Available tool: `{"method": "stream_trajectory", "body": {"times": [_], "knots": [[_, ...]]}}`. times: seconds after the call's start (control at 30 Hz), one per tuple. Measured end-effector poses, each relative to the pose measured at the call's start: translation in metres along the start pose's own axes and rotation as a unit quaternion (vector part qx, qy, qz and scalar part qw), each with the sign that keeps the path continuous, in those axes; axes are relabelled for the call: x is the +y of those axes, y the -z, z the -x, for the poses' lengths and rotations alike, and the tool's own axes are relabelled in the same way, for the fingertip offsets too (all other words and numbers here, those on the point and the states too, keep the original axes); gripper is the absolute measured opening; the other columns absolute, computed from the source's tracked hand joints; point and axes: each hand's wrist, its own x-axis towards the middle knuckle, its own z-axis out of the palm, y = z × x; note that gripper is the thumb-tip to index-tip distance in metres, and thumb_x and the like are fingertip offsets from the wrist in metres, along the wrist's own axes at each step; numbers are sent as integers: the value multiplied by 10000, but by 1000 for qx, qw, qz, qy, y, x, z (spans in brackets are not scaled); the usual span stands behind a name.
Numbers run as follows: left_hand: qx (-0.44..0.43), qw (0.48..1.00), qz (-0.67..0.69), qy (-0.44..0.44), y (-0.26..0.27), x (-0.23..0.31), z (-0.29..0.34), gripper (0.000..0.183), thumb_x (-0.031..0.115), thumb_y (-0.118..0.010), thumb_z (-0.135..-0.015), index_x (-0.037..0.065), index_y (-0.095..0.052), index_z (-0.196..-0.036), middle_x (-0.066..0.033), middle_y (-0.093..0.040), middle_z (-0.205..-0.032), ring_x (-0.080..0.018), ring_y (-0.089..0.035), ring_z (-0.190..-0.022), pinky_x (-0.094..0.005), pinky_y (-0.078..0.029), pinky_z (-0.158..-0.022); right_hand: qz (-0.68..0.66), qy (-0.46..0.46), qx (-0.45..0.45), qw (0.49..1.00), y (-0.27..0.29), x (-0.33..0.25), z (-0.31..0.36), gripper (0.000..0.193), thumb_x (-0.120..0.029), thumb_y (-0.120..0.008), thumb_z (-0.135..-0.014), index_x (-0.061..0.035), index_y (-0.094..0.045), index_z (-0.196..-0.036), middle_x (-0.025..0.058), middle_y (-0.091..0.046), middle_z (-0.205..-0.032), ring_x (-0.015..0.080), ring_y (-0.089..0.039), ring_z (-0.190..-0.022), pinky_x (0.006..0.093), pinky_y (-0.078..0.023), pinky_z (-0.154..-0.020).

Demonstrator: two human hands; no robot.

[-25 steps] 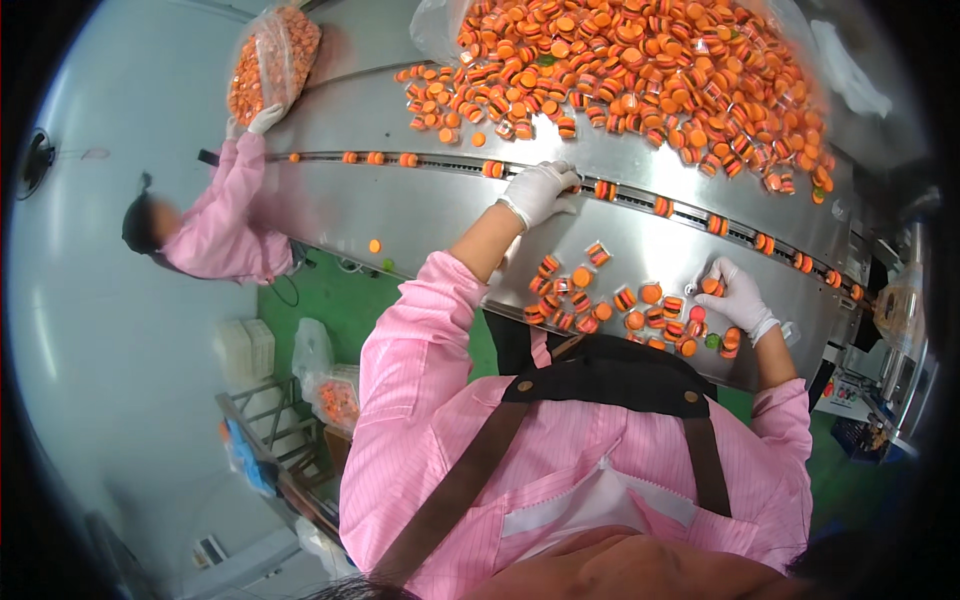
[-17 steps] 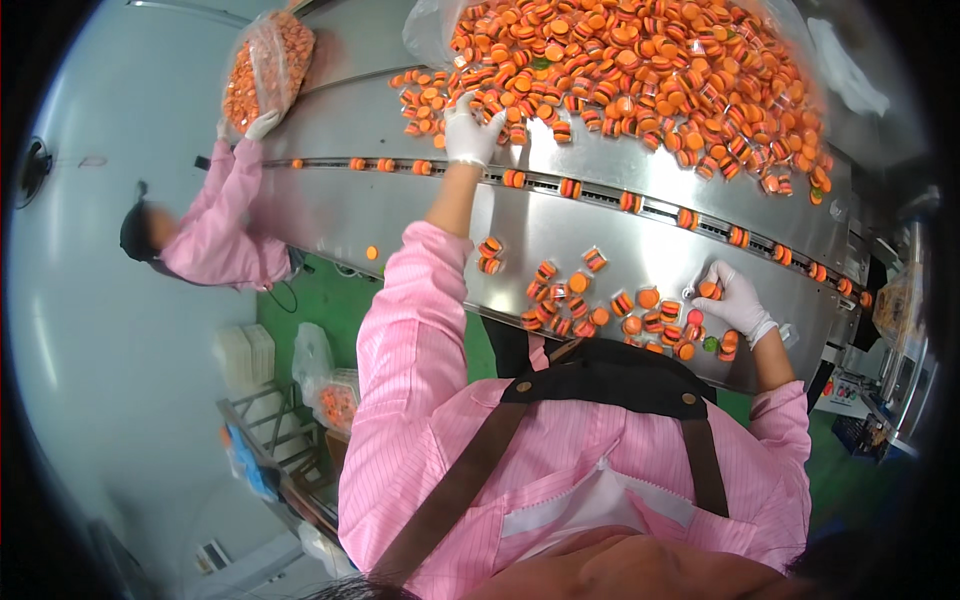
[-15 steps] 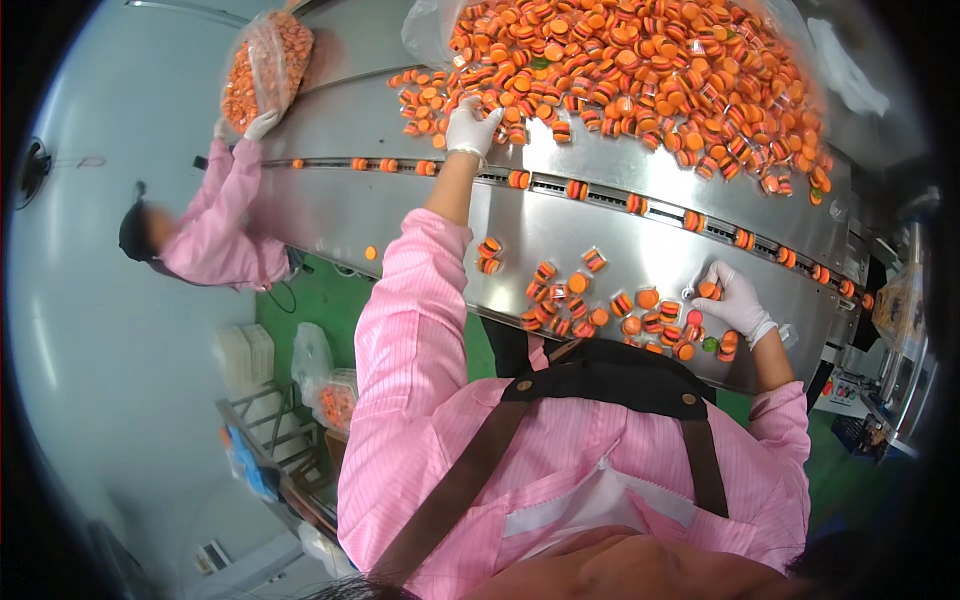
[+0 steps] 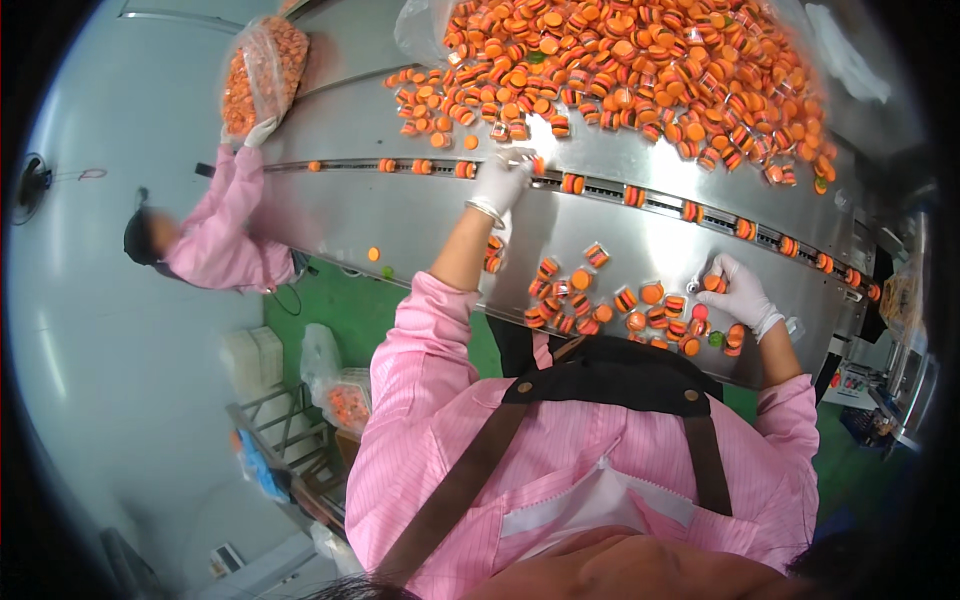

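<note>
My left hand (image 4: 503, 182), in a white glove, reaches over a narrow conveyor track (image 4: 602, 187) with its fingers closed on an orange layered candy (image 4: 538, 165), right at the track's slots. Similar burger-shaped candies ride along the track in a single spaced row. Low on the right, my gloved right hand (image 4: 748, 300) pinches another orange candy (image 4: 713, 283) just above the steel table. Beside it lies a loose group of wrapped candies (image 4: 655, 318), with a pink-red one (image 4: 700, 313) and a green one (image 4: 715, 340) among them.
A large heap of candies (image 4: 640, 70) spills from a clear bag (image 4: 425, 30) beyond the track. At the far left a co-worker (image 4: 205, 220) in pink grips a full bag (image 4: 262, 75). Machinery with a control box (image 4: 850, 385) stands at the right end.
My left hand has come back from the heap's edge to the track, with a candy in its fingers. The row on the track has shifted right. My right hand has stayed nearly in place.
</note>
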Motion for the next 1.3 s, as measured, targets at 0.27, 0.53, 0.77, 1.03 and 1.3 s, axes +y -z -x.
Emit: {"method": "stream_trajectory", "body": {"times": [0.27, 0.53, 0.77, 1.03, 1.3], "knots": [[121, 953, -279, -22, -31, 38, 13, 358, 294, -729, -772, 32, -634, -996, -144, -648, -819, -297, -641, -801, -399, -502, -756, 23, 6, 10, 1000, -1, 1, 2, 358, -116, -799, -718, -64, -457, -808, 45, -601, -788, 119, -575, -743, 291, -481, -696], [156, 943, -284, 69, 37, 9, -55, 477, 339, -754, -759, 18, -606, -1080, -183, -660, -989, -333, -636, -930, -421, -498, -821, -17, -8, -4, 1000, -1, -4, 2, 350, -64, -786, -726, -67, -448, -817, 31, -589, -804, 105, -564, -755, 270, -479, -695], [170, 929, -327, -24, 33, -2, -45, 425, 280, -721, -756, 14, -560, -1046, -154, -642, -904, -314, -641, -870, -397, -504, -786, 14, -1, -2, 1000, 1, 3, 1, 356, -64, -787, -719, -68, -443, -809, 23, -574, -789, 96, -534, -735, 269, -467, -681], [207, 888, -410, -40, 114, -29, 2, 101, 65, -618, -762, 49, -553, -838, -157, -574, -926, -350, -592, -797, -415, -497, -723, -11, 2, 2, 1000, -1, 7, -1, 366, -101, -792, -714, -73, -439, -807, 10, -526, -756, 84, -487, -704, 263, -445, -648], [127, 892, -424, -96, 110, -60, 3, 144, 87, -628, -793, 72, -603, -935, -171, -563, -1046, -337, -611, -920, -423, -502, -787, 21, 7, 14, 1000, -2, 10, -2, 369, -129, -798, -705, -84, -444, -798, -10, -476, -717, 84, -444, -677, 264, -426, -623]]}}
